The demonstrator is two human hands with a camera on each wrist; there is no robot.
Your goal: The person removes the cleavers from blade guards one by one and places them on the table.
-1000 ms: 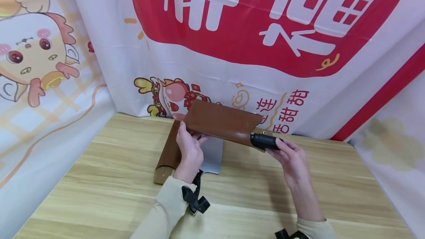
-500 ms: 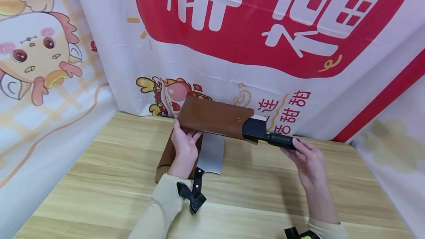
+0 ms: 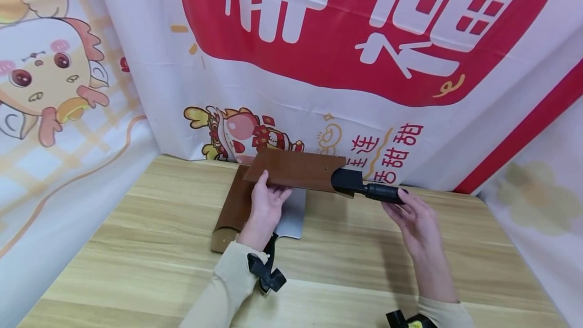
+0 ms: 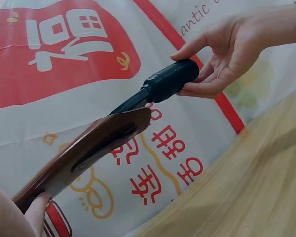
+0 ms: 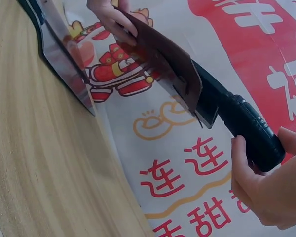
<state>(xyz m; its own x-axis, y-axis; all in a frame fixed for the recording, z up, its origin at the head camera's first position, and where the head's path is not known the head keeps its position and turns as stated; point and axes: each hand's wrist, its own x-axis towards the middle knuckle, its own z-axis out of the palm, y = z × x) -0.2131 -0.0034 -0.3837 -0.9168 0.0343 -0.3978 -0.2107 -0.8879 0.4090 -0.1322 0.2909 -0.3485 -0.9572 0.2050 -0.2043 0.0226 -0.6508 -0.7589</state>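
Note:
A brown leather knife sheath (image 3: 296, 168) is held above the table, nearly level, with a cleaver (image 3: 348, 180) partly inside it. The heel of the dark blade shows outside the sheath's right end, and the rest is hidden. My left hand (image 3: 265, 209) grips the sheath's near edge toward its left end, thumb on top. With thumb and fingers, my right hand (image 3: 421, 224) pinches the end of the ridged black handle (image 5: 251, 133). Below the left hand lie a second brown sheath (image 3: 231, 204) and a second cleaver (image 3: 292, 216) with a grey blade, its handle mostly behind the left wrist.
The light wooden table (image 3: 346, 262) runs back to a white printed cloth (image 3: 291, 75) hung behind it. Similar cloths stand at the left and right sides. The held sheath's far edge comes close to the back cloth.
The right hand has drawn the handle rightward, and part of the blade has come out of the sheath. Since half a second ago, the sheath has tipped flatter in the left hand.

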